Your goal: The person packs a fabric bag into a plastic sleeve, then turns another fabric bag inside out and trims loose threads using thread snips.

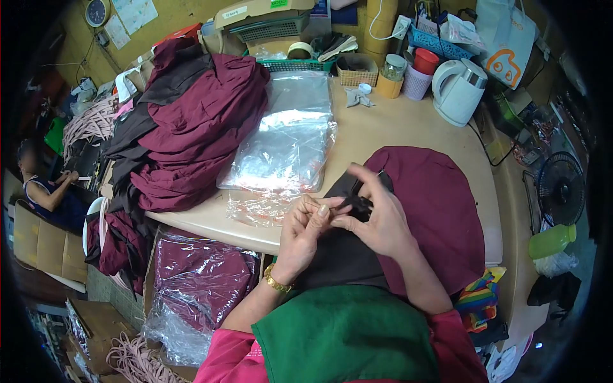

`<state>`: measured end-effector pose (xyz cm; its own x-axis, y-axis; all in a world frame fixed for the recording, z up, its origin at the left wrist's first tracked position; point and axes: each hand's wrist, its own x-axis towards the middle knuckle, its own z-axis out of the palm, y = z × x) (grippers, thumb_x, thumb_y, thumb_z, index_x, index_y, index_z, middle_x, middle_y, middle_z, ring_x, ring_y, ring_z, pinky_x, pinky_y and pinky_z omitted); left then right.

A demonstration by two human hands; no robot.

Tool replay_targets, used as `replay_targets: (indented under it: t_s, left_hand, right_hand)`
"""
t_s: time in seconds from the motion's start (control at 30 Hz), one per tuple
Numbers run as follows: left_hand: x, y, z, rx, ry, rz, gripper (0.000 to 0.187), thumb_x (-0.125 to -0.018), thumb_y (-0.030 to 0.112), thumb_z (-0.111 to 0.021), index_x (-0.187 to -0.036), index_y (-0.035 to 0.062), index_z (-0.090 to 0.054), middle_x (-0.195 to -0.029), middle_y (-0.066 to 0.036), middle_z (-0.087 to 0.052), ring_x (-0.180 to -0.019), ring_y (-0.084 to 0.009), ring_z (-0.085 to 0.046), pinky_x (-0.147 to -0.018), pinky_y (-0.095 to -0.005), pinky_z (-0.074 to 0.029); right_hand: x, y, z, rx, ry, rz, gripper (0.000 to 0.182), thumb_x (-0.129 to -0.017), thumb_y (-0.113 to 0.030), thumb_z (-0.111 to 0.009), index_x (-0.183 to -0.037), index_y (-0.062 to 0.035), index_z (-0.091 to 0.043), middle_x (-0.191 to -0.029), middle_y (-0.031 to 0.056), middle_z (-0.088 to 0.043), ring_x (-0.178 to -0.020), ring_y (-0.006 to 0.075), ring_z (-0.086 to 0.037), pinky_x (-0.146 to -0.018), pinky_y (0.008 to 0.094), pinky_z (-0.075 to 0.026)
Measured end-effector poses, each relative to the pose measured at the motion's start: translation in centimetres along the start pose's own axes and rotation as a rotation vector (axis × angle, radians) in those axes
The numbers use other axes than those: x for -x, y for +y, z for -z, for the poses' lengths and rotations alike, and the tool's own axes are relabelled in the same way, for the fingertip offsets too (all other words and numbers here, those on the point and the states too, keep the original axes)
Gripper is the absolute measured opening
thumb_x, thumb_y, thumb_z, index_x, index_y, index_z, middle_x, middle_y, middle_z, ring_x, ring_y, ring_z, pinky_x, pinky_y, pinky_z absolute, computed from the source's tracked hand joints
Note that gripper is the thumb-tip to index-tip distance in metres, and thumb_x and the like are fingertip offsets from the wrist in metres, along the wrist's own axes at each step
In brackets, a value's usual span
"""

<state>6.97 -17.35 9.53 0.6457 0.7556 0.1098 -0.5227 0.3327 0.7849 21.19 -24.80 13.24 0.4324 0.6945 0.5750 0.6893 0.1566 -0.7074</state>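
Near the clock's centre, the left hand point(301, 233) pinches a bunched black piece point(361, 205), thumb against finger. The right hand point(388, 223) has thumb and forefinger spread around it; how firmly, I cannot tell. Maroon-and-black fabric point(437, 210) lies towards three o'clock, heaped fabric point(198, 121) at ten.

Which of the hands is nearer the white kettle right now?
The right. The right hand is below and left of the white kettle in the picture, not touching it; the left hand is further off, left of the right hand.
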Motion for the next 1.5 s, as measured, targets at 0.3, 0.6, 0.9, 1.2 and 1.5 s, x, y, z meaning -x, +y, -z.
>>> replay_targets:
  t_s: [0.3, 0.6, 0.9, 1.2, 1.5]
  left_hand:
    - [-2.6, -1.8, 5.0, -1.332, -0.044, -0.197, 0.016, -0.094, 0.013, -0.063, -0.095, -0.0022, -0.061, -0.065, -0.015, -0.052, -0.059, -0.0209, -0.051, -0.062, -0.0349, -0.045]
    - [-3.2, -1.3, 6.2, -1.145, 0.100, -0.170, 0.030, -0.100, 0.017, -0.055, -0.078, -0.0013, -0.050, -0.063, -0.026, -0.045, -0.058, -0.0446, -0.047, -0.054, -0.0463, -0.038]
    - [-2.4, -1.0, 8.0, -1.387, 0.149, -0.187, 0.038, -0.101, 0.024, -0.055, -0.072, -0.0005, -0.051, -0.057, -0.022, -0.045, -0.050, -0.0354, -0.044, -0.051, -0.0431, -0.036]
    - [-3.1, 3.2, 9.0, -0.925, 0.233, -0.059, 0.026, -0.102, 0.021, -0.054, -0.086, 0.0010, -0.060, -0.068, 0.002, -0.055, -0.059, -0.0047, -0.048, -0.054, -0.0222, -0.043]
    - [-11.9, -5.0, 1.8, -1.539, -0.076, -0.101, 0.040, -0.090, 0.028, -0.068, -0.111, -0.0060, -0.062, -0.093, -0.027, -0.068, -0.088, -0.0438, -0.066, -0.077, -0.0485, -0.053]
  right_hand:
    - [-6.0, 8.3, 1.6, -0.189, 0.230, -0.236, 0.021, -0.094, -0.007, -0.060, -0.112, 0.0045, -0.063, -0.102, 0.0134, -0.069, -0.092, 0.0165, -0.064, -0.082, 0.0301, -0.050]
    - [4.5, 7.8, -1.6, 0.441, -0.497, -0.125, 0.055, -0.078, -0.008, -0.071, -0.131, -0.0050, -0.054, -0.138, 0.0163, -0.054, -0.111, 0.0371, -0.062, -0.088, 0.0436, -0.054]
    - [2.5, 12.0, 1.1, 0.306, -0.467, 0.074, 0.042, -0.080, -0.008, -0.068, -0.122, -0.0073, -0.061, -0.129, 0.0114, -0.062, -0.109, 0.0322, -0.064, -0.087, 0.0422, -0.055]
    - [-0.8, 16.2, 5.0, 0.401, -0.465, 0.067, 0.034, -0.080, -0.011, -0.067, -0.114, -0.0063, -0.067, -0.120, 0.0144, -0.066, -0.104, 0.0329, -0.065, -0.085, 0.0414, -0.054]
    - [-5.1, 7.1, 1.8, -0.046, -0.324, -0.253, 0.045, -0.090, -0.012, -0.064, -0.134, -0.0084, -0.053, -0.070, 0.0104, -0.054, -0.066, 0.0214, -0.056, -0.063, 0.0327, -0.044]
